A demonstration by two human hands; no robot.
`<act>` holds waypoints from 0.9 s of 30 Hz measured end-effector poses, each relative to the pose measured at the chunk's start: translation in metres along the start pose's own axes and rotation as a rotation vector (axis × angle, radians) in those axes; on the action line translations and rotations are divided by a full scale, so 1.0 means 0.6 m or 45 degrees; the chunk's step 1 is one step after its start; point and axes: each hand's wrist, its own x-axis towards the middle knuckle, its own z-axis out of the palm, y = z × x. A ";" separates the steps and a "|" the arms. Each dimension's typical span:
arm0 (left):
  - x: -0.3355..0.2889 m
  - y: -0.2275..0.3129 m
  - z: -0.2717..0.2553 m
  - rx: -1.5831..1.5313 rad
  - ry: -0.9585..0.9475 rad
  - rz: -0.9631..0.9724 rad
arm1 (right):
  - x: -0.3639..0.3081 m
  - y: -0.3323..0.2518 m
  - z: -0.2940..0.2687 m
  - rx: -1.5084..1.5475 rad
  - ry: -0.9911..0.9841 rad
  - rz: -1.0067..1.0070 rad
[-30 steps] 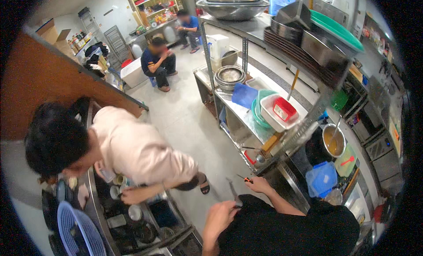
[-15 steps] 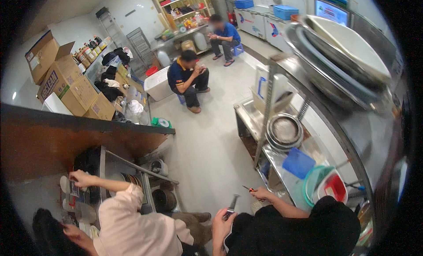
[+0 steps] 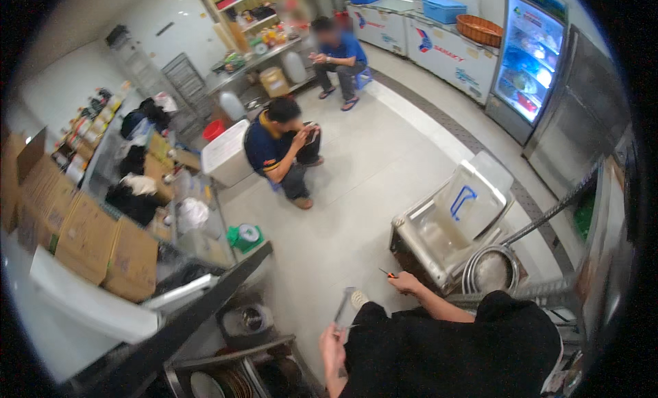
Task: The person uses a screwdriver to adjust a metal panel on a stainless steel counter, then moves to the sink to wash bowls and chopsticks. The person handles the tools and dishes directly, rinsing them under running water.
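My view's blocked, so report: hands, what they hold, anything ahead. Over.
Left hand: holding blurred grey elongated object. Right hand: gripping orange-and-black screwdriver-like tool. Ahead: person in navy shirt, seated, clear of both hands.

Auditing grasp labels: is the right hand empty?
No: the right hand grips a thin orange-and-black tool.

Screwdriver (image 3: 391, 274), orange-and-black handle, gripped in the right-hand fingers (image 3: 404, 282); its thin dark shaft projects leftward beyond them, tilted slightly up the view. Long grey hand tool (image 3: 345, 305), exact type blurred, gripped in the left-hand fingers (image 3: 332, 336), its length extending obliquely forward and rightward from them.
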 end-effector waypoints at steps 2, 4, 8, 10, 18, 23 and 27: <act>0.105 0.065 0.080 0.020 -0.186 -0.002 | 0.040 -0.069 -0.047 -0.080 0.191 0.012; 0.220 0.125 0.171 0.079 -0.235 -0.118 | 0.077 -0.131 -0.111 0.245 0.139 -0.092; 0.451 0.188 0.354 0.179 -0.421 -0.407 | 0.147 -0.216 -0.187 0.783 0.251 0.071; 0.569 0.204 0.454 0.139 -0.363 -0.413 | 0.210 -0.251 -0.229 0.905 0.258 0.182; 1.061 0.209 0.791 -0.353 -0.188 -0.322 | 0.440 -0.408 -0.487 0.977 0.310 0.317; 1.302 0.204 0.919 -0.587 0.048 -0.228 | 0.474 -0.421 -0.638 1.029 0.499 0.393; 1.416 0.227 1.023 -1.038 0.360 -0.290 | 0.493 -0.382 -0.704 1.097 0.595 0.595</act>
